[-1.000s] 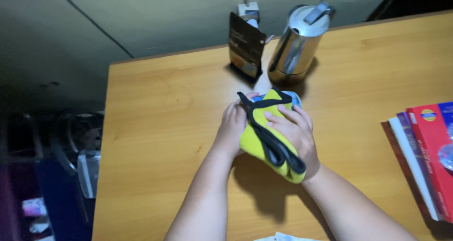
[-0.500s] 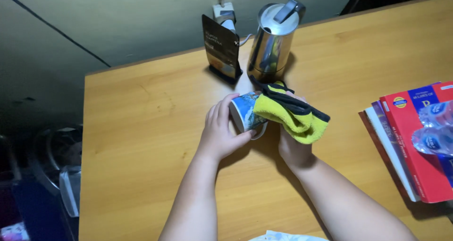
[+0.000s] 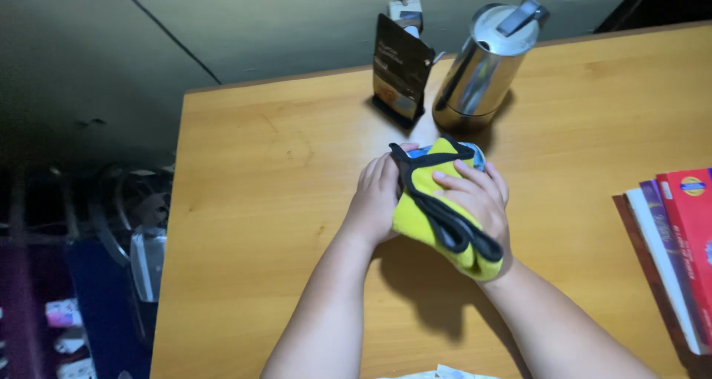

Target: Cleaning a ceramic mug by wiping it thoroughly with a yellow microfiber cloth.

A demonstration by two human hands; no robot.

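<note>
Setting: a dim room, with a pale wall behind a wooden tabletop and dark clutter on the floor to the left.

Nearest item: a scrap of white paper or cloth at the bottom edge, kind not clear.

Hands, mid-tabletop: the left hand was wrapped around the near side of a cup, its grip closed on it. The right hand lay over the top, fingers pressing a yellow cloth with black trim down onto the cup, grip closed on the cloth. Only a sliver of the cup's blue print showed at the far edge.

Change: half a second earlier the cup lay open to view on its side, the cloth draped over one end and the right hand beneath. By this moment the cloth covered nearly all of it and the right hand had come on top, as it had been a second earlier. Judged: a wiping stroke repeating around the cup, the cleaning not finished.

Right edge: a stack of books, red cover with a round yellow-and-blue emblem uppermost.

Farther: a black rectangular package with a tan lower panel, standing upright. Just beside it, a polished steel kettle with lid handle. Behind, on the wall, a white plug block.
</note>
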